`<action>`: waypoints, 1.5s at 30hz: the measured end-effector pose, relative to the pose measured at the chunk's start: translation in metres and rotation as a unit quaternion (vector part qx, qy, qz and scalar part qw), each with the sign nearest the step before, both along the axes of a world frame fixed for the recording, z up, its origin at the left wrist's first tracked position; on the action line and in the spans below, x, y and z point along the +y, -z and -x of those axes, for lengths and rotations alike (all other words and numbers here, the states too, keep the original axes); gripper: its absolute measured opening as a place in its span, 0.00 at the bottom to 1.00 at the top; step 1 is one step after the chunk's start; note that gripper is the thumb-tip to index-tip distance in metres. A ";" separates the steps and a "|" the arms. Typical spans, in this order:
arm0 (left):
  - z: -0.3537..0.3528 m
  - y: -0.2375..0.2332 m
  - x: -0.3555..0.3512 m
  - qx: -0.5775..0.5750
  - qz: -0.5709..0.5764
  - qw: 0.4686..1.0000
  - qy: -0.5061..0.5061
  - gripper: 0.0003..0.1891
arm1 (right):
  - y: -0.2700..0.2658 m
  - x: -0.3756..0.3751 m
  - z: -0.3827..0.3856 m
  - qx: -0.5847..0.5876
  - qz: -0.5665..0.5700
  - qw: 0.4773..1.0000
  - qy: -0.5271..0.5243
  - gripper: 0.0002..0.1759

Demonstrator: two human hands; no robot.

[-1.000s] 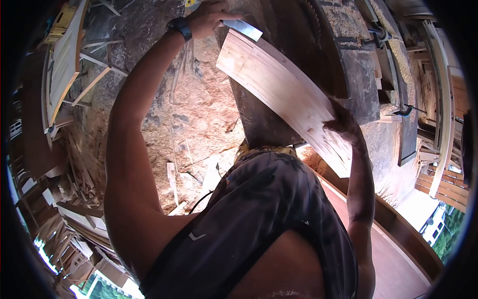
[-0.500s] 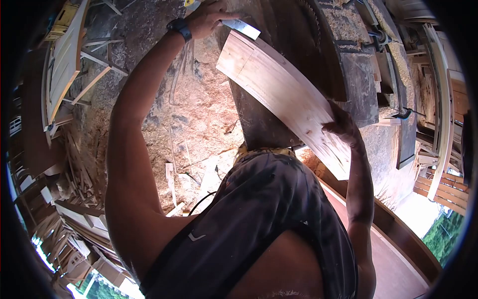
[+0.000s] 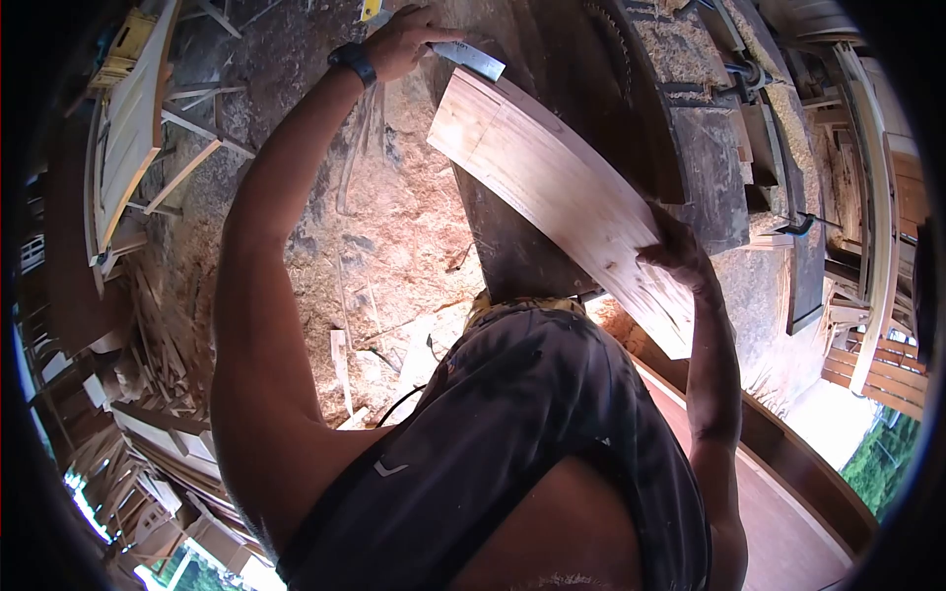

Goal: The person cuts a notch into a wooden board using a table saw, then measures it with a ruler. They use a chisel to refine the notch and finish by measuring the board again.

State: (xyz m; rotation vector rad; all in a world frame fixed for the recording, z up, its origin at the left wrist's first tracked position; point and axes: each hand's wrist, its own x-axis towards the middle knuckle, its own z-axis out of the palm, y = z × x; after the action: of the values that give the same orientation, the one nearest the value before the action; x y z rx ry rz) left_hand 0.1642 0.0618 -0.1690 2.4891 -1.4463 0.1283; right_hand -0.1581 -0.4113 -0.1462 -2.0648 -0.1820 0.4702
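A wide, pale wooden board (image 3: 552,182) lies slantwise in front of me, over a dark machine table. My right hand (image 3: 680,254) grips its near right part, thumb over the top face and fingers hidden beneath the edge. Up at the far left end, my left hand (image 3: 402,44) is closed around a try square (image 3: 471,59). The square's silvery metal leg, with printing on it, rests along the board's far edge. A yellow part shows on the other side of that hand. A dark watch sits on my left wrist.
A toothed saw blade (image 3: 623,59) shows beyond the board. Sawdust and offcuts cover the floor (image 3: 394,217) at left. A panel on a trestle (image 3: 133,128) stands far left, and clamps (image 3: 754,79) and timber (image 3: 877,217) are on the right.
My left hand and the try square have shifted slightly left along the board's end. The board and my right hand stay almost where they were.
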 end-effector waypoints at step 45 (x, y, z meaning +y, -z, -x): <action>0.036 -0.020 -0.040 0.118 -0.061 0.989 -0.067 0.32 | 0.000 0.001 -0.010 0.076 -0.002 0.997 0.007 0.50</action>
State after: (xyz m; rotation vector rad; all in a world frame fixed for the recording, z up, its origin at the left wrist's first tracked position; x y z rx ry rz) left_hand 0.1279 0.0218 -0.1492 2.5936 -1.2244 -0.2297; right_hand -0.1484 -0.4103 -0.1462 -2.0150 -0.0781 0.6150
